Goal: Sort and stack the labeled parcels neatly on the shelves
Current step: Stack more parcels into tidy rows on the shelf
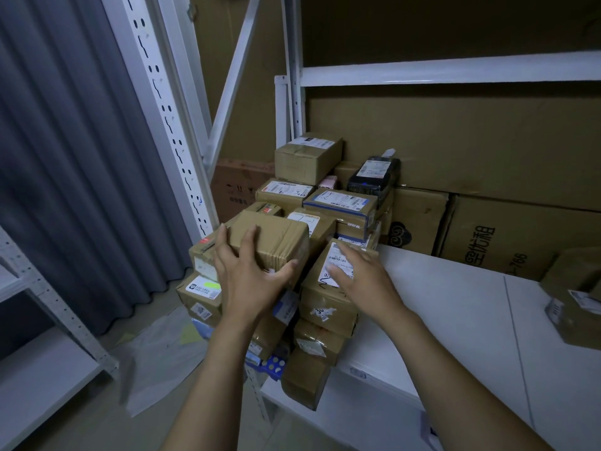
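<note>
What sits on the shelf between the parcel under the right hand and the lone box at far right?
Nothing. In the head view the white shelf is bare between the labeled parcel under the right hand and the lone box.

My left hand point(250, 278) grips a taped cardboard box point(276, 236) on top of the parcel stack at the left end of the white shelf point(455, 304). My right hand point(361, 278) lies flat, fingers straight, on the neighbouring labelled parcel point(322, 301). A black-wrapped parcel point(374, 177) sits further back, and a grey curtain point(65, 157) hangs at the left.
</note>
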